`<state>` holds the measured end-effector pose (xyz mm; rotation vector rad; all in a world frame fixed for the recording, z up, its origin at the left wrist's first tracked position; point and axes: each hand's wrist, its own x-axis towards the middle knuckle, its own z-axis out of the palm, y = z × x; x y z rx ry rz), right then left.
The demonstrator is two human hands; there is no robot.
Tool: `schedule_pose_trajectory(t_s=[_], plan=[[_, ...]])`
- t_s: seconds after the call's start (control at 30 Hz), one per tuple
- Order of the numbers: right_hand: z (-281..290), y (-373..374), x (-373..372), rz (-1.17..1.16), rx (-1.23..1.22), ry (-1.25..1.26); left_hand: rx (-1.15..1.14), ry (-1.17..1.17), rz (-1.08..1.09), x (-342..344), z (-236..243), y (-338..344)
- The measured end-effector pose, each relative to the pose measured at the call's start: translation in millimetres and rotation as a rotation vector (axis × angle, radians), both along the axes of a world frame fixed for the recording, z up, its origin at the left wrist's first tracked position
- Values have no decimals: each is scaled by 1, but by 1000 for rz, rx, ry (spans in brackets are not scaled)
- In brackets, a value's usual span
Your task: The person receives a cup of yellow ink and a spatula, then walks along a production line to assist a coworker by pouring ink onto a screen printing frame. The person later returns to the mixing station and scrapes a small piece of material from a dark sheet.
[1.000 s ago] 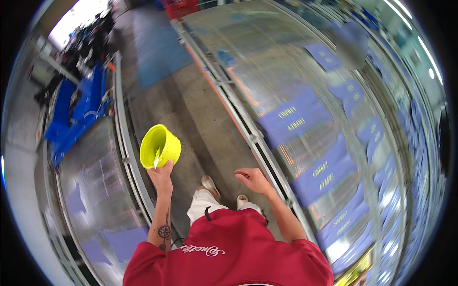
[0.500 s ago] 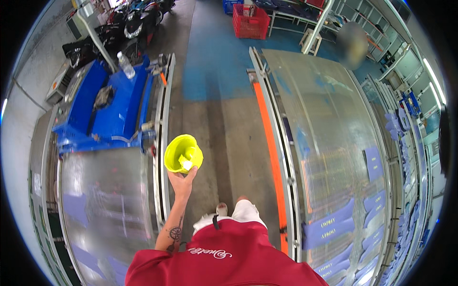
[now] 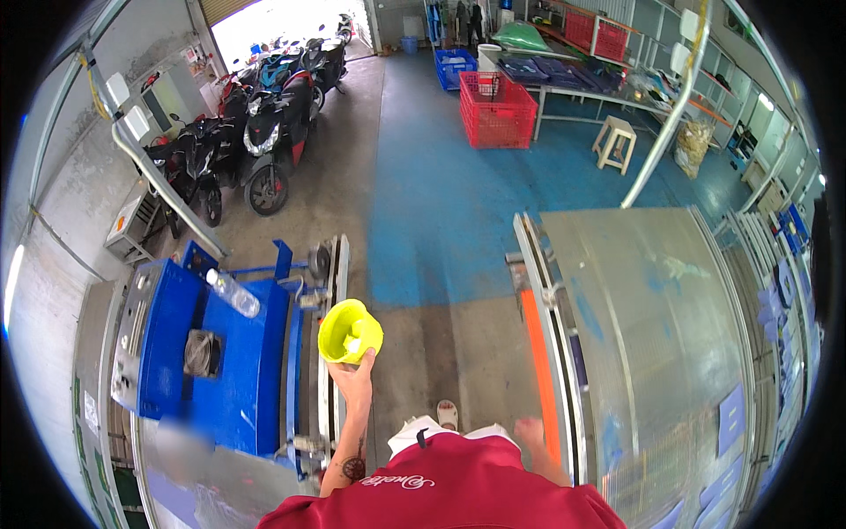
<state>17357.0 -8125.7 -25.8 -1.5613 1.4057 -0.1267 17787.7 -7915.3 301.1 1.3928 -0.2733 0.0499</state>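
Note:
My left hand (image 3: 354, 381) is wrapped round a bright yellow-green plastic cup (image 3: 328, 335), held out in front of me beside the left rail. The cup is tilted so its inside faces me, and something pale sits in it, too small to make out. Low at my right side hangs my right hand (image 3: 531, 434), near the orange strip (image 3: 539, 357) along the right table. Its fingers are smeared and partly lost against my shorts, so their pose does not show.
On my left, a blue metal machine (image 3: 251, 353) carries a clear plastic bottle (image 3: 233, 293) and a coil. A long table (image 3: 652, 326) with purple pieces runs along my right. Farther off stand motorbikes (image 3: 264, 145), a red crate (image 3: 498, 115) and a stool (image 3: 614, 141).
My view has tipped up and the walkway ahead shows farther, with motorbikes and crates fully in sight. The cup stays in my left hand. My right hand has come into view.

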Motion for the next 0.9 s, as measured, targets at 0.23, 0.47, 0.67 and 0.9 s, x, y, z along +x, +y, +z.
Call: schedule_pose_trajectory(t_s=[0.23, 0.47, 0.67, 0.9], plan=[[186, -263, 387, 298, -644, -312, 34, -37, 55, 174, -5, -114], [227, -346, 545, 176, -772, -524, 86, -124, 47, 344, 4, -255], [188, -414, 528, -171, -619, -341, 67, -92, -47, 473, 18, -388], [178, -579, 545, -619, -731, -469, 100, -167, -172, 587, 3, -600]])
